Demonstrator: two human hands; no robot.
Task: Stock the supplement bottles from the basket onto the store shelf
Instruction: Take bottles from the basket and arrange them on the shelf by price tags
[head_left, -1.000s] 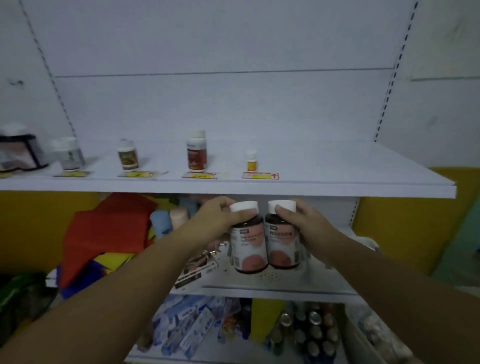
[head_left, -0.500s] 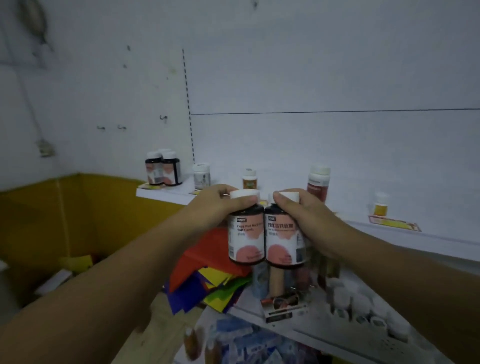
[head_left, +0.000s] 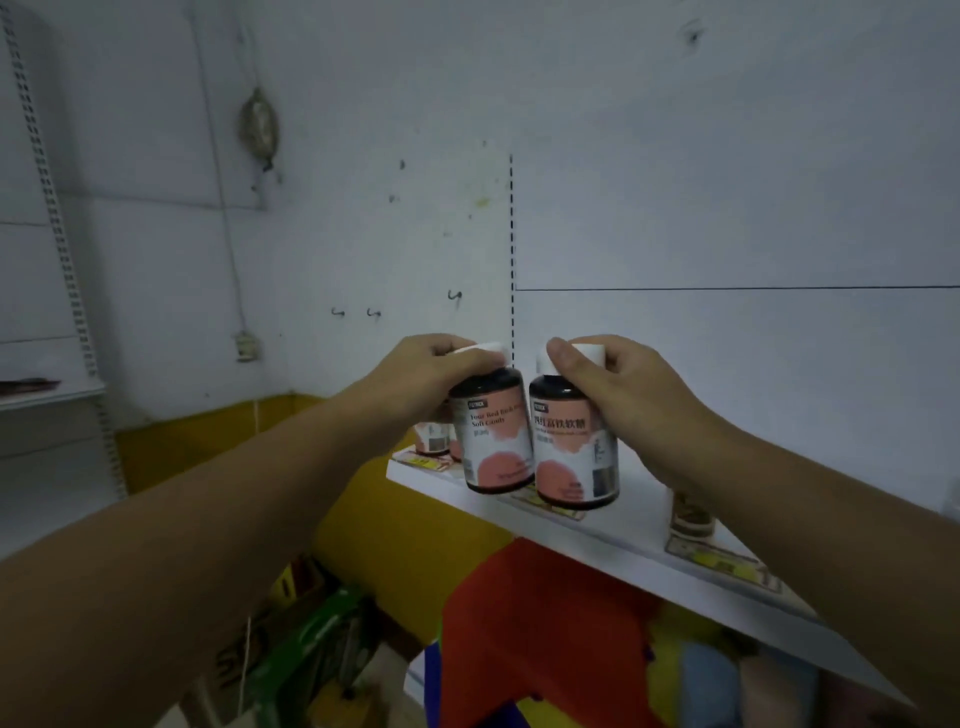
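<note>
A small shop: a white retail shelf (head_left: 597, 530) carries yellow price tags (head_left: 722, 558) along its front edge, slotted shelving uprights (head_left: 511, 234) run up the wall, and packaged goods (head_left: 322, 639) sit below.

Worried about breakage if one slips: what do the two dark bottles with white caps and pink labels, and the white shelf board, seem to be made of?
Left dark bottle and right dark bottle: glossy dark bodies with soft highlights, probably plastic, though tinted glass can't be excluded. White caps: matte, likely plastic. White shelf board: thin, flat and smooth, looks like painted metal.
</note>
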